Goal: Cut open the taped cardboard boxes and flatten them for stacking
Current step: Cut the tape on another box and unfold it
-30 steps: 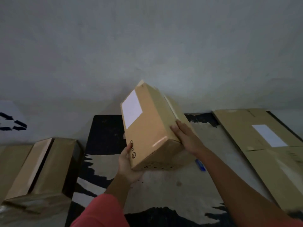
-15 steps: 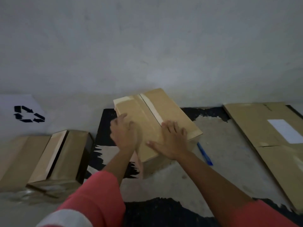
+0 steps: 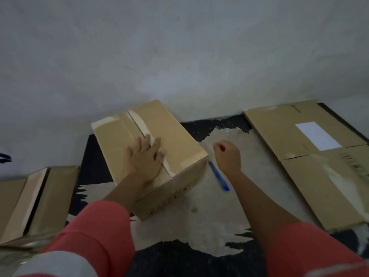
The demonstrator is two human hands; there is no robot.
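Observation:
A taped brown cardboard box sits on the floor mat against the wall, its taped seam facing up. My left hand lies flat on the box's top, fingers spread over the tape. My right hand hovers to the right of the box with its fingers curled and nothing in it. A blue cutter lies on the mat just below that hand, beside the box's right edge.
A flattened cardboard box with a white label lies on the floor at the right. More taped boxes sit at the left. The black and beige mat covers the floor in front of a grey wall.
The box went from tilted in both hands to flat on the mat. My right hand has left the box top and moved right, above the cutter. My left hand stays on the box.

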